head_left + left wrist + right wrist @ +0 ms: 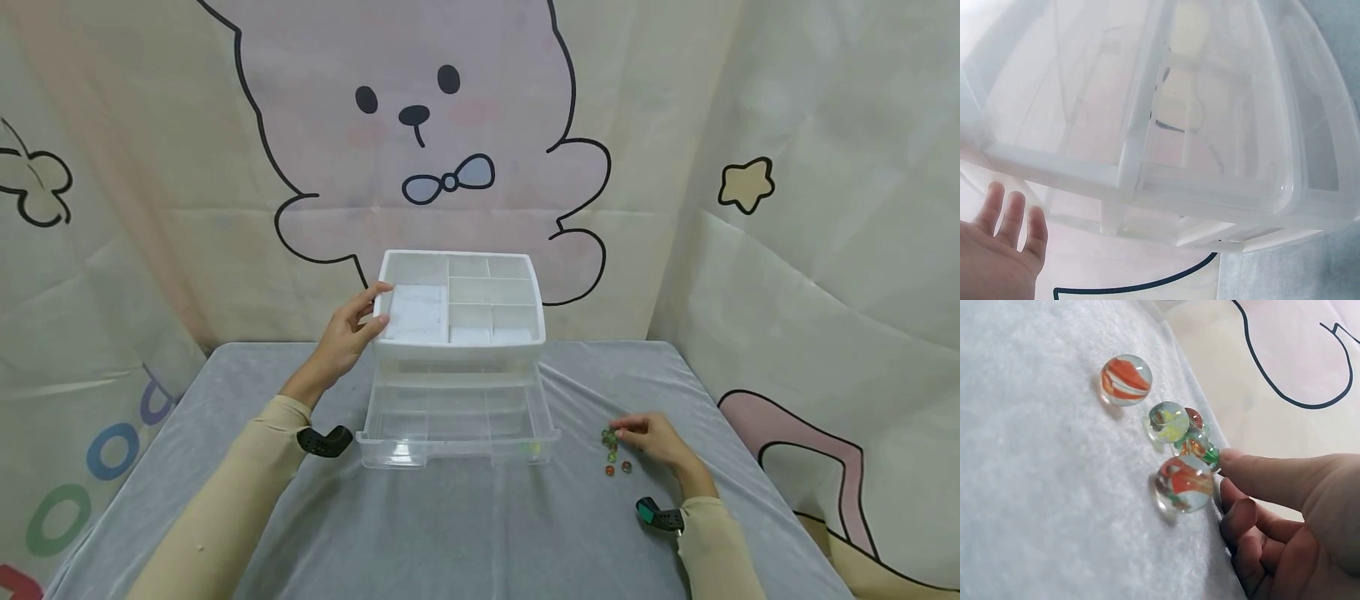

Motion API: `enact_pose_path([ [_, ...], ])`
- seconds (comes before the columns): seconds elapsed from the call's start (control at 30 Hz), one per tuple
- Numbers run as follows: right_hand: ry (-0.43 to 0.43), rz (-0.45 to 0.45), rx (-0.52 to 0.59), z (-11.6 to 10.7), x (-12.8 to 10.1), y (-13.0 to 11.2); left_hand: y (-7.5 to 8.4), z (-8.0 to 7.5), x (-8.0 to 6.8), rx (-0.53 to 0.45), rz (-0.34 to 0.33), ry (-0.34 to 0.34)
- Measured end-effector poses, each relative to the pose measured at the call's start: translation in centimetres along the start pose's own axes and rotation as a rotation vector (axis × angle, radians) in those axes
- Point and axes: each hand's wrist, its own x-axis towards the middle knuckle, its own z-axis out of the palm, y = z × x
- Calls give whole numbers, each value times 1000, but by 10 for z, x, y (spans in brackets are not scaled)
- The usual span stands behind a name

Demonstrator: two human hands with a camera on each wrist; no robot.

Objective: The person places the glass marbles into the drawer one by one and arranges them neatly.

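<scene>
A white-topped plastic drawer organizer [457, 346] stands on the table. Its top has several compartments, and a clear drawer [457, 421] below extends toward me. My left hand [347, 333] rests against the organizer's left side, fingertips at the upper rim; in the left wrist view three fingers of that hand [1004, 250] reach out loosely beside the plastic. At the right, my right hand [652, 437] pinches a green-swirled marble [1212, 454] at the edge of a small group. Nearest the camera lie an orange-swirled marble [1185, 484], a yellow-green one [1169, 422] and another orange one [1125, 380].
A grey cloth covers the table [450, 533]. Printed curtains [660, 100] hang behind it and at both sides. Black devices are worn at the left wrist [325, 442] and right wrist [660, 515].
</scene>
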Motion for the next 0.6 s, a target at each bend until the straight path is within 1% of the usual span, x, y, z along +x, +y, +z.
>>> enact_pose_path([
  [0.17,18,-33,-39,1,1,1,0,0,0,4,0,3],
  [0.33,21,-74,-47,3,1,-1,-1,0,0,3,-2,5],
  [0.47,25,-66,-38,4,0,-4,-1,0,0,0,5,3],
  [0.6,32,-40,-46,5,0,-6,-1,0,1,2,1,5],
])
